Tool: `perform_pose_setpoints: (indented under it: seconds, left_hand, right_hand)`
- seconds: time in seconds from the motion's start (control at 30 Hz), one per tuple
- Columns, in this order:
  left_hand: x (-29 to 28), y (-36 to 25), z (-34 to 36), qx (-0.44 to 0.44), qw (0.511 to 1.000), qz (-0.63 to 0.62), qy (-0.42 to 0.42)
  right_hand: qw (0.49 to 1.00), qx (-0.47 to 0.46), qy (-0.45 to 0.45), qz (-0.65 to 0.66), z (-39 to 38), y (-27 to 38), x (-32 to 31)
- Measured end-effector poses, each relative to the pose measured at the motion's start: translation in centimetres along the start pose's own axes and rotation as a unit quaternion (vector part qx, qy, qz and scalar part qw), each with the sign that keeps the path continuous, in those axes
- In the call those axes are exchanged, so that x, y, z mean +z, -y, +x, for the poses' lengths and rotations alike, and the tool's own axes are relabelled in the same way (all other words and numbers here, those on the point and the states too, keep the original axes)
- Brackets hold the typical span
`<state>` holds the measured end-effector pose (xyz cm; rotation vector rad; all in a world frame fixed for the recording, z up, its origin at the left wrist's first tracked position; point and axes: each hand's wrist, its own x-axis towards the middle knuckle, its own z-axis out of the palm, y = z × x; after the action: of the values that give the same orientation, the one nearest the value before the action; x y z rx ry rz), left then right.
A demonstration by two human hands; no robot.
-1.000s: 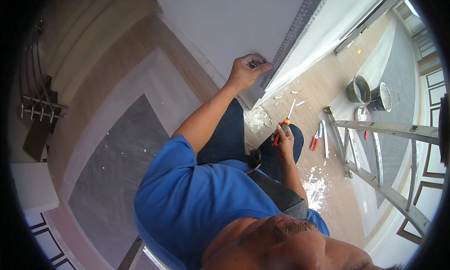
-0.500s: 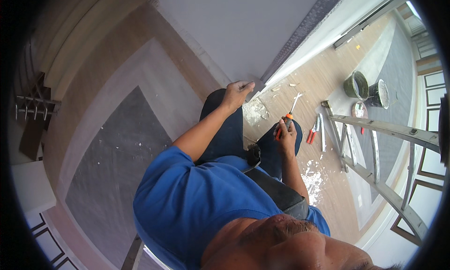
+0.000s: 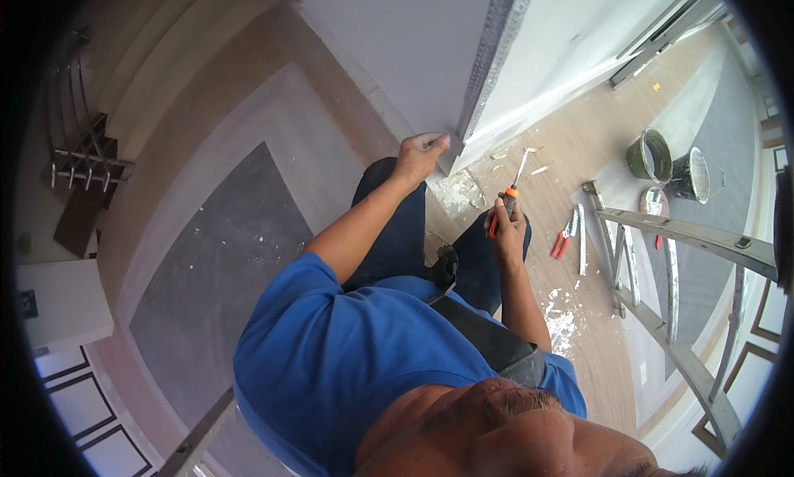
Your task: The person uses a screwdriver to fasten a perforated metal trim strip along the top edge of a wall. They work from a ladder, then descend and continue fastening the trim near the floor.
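My left hand (image 3: 420,156) is closed in a pinch beside the foot of the white wall corner (image 3: 460,150). What its fingertips hold, if anything, I cannot make out. Above my right knee, my right hand (image 3: 510,226) grips a screwdriver-like tool (image 3: 511,197) by its orange and black handle. Its thin metal shaft points away from me and ends in a pale, bent tip. White crumbled plaster (image 3: 460,192) lies on the wood-look floor below the corner. A perforated metal corner strip (image 3: 488,55) runs up the wall edge.
Right of my knee lie a red-handled tool (image 3: 564,235) and a narrow pale strip (image 3: 581,241). Beyond them stands an aluminium ladder (image 3: 695,234), with two dark buckets (image 3: 650,156) behind it. White flakes (image 3: 562,321) are scattered nearby. A railing (image 3: 87,162) stands far left.
The view has shifted, so the wall corner and floor items sit differently. A grey flat shape beside my left fingertips shows less now. My right hand keeps hold of the screwdriver-like tool.
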<state>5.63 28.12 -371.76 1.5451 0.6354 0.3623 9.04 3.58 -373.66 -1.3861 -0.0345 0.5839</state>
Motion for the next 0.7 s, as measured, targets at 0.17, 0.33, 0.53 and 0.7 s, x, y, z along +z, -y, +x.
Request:
perform_pose_setpoints:
  seconds: [0.17, 0.33, 0.53, 0.7]
  left_hand:
    - [4.8, -2.6, -3.0, 0.009, 0.994, 0.097, -0.055]
    - [8.8, -4.4, -5.1, 0.016, 0.992, 0.080, -0.093]
    - [10.1, -3.9, -5.6, 0.053, 0.985, 0.040, -0.160]
    - [7.0, -3.6, -3.3, 0.081, 0.981, 0.062, -0.165]
  right_hand:
    - [0.999, 0.021, 0.036, -0.001, -0.3, 1.6, -6.1]
    - [0.997, -0.015, 0.067, -0.020, -0.1, 2.9, -10.2]
    - [0.997, -0.019, 0.074, -0.025, -0.1, 2.5, -9.6]
    - [0.997, -0.017, 0.062, -0.037, 1.8, 1.6, -4.5]
